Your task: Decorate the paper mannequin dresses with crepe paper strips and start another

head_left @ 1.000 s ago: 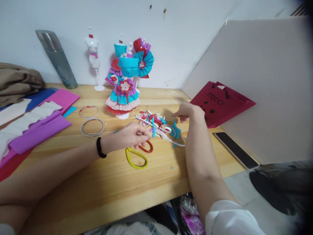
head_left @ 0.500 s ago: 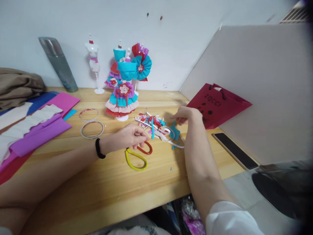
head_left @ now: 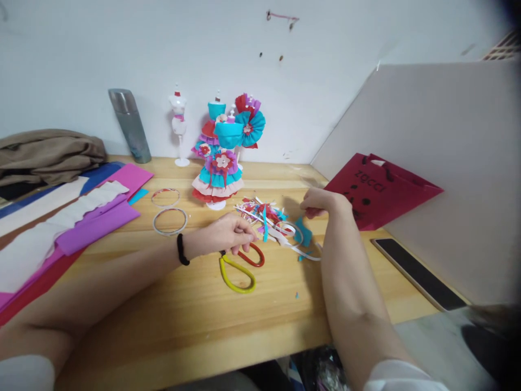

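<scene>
My left hand (head_left: 232,234), a black band at its wrist, is closed just above the scissors (head_left: 240,274), which have one yellow and one red handle. What its pinched fingers hold, if anything, is too small to make out. My right hand (head_left: 319,203) has its fingers curled beside the red paper bag (head_left: 378,190); its grip is hidden. Between the hands lies a pile of coloured paper scraps (head_left: 264,213). A teal scrap (head_left: 303,232) lies just below my right hand. Behind the pile, small mannequins wear ruffled paper dresses (head_left: 220,182).
Two tape rings (head_left: 170,221) lie left of my left hand. Farther left are coloured paper sheets (head_left: 97,217) and a brown cloth (head_left: 52,155). A grey bottle (head_left: 130,126) and a white mannequin (head_left: 178,125) stand at the back. A phone (head_left: 419,271) lies at the right.
The view has shifted, so everything appears lower and farther right. Both hands keep nearly the same places over the table.
</scene>
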Tool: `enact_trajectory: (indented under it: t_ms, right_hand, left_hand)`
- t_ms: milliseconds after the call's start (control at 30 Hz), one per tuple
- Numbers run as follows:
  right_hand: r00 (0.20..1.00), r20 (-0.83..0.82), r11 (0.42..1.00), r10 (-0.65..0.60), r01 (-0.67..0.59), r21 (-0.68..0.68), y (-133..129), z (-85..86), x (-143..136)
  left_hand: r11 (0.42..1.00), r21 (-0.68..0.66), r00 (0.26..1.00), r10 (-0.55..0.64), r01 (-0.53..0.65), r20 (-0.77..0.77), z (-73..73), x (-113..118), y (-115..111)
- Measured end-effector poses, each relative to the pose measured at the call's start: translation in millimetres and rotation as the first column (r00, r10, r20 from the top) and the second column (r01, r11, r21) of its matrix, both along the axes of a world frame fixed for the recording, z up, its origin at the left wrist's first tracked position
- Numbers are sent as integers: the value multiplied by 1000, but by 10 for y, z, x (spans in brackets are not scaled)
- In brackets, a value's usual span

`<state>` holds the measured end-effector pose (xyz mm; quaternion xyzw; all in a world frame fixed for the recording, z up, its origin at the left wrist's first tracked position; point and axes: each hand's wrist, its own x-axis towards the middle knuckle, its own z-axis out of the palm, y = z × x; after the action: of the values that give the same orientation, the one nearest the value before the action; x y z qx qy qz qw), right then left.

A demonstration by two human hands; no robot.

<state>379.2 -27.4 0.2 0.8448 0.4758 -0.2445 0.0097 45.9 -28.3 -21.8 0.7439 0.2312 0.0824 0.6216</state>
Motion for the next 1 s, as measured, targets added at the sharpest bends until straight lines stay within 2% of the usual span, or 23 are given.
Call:
enact_trajectory:
  t_ms: [100, 200, 300, 367, 433, 533, 667, 800, 867, 967, 1000]
  right_hand:
    - [989, -148, 984, 21, 5, 179, -102, 215, -109]
    - [932, -321, 915, 167, -25, 403, -183, 458, -288]
    - [720, -526, 812, 453, -88, 577, -202, 590, -551]
    - [610, -583, 788, 537, -116, 605, -178, 599, -771]
    - [516, -621, 777, 590, -154, 610, -143, 572, -1007]
    - [411, -661, 765, 627, -165, 623, -118, 536, -1313]
    - [424, -615, 710, 665, -104, 697, -167, 575, -1489]
    - [481, -553, 666, 680, -90, 740, -246, 659, -1489]
    - [481, -550, 670, 683, -112, 734, -279, 683, -1506]
    - [429, -597, 710, 678, -175, 682, -313, 684, -1590]
    - [405, -618, 725, 674, -200, 659, -321, 678, -1628]
  left_hand:
    - [1000, 22, 1000, 5, -5, 7, 4, 3, 9]
    - [993, 26, 993, 110, -111, 46, 37, 14, 32]
    - [946, 24, 935, 314, -322, 166, 90, 18, 76]
    - [905, 49, 882, 398, -423, 253, 123, 12, 113]
    - [888, 94, 860, 402, -450, 315, 148, 1, 145]
    - [928, 81, 893, 321, -363, 315, 174, -21, 152]
    - [975, -28, 951, 222, -222, 216, 238, -69, 70]
    - [978, -34, 960, 208, -205, 189, 310, -110, -28]
    - [947, -44, 929, 319, -317, 185, 306, -127, -40]
    - [822, -94, 790, 566, -561, 235, 255, -182, -10]
    - [787, -117, 743, 612, -606, 269, 235, -213, 3]
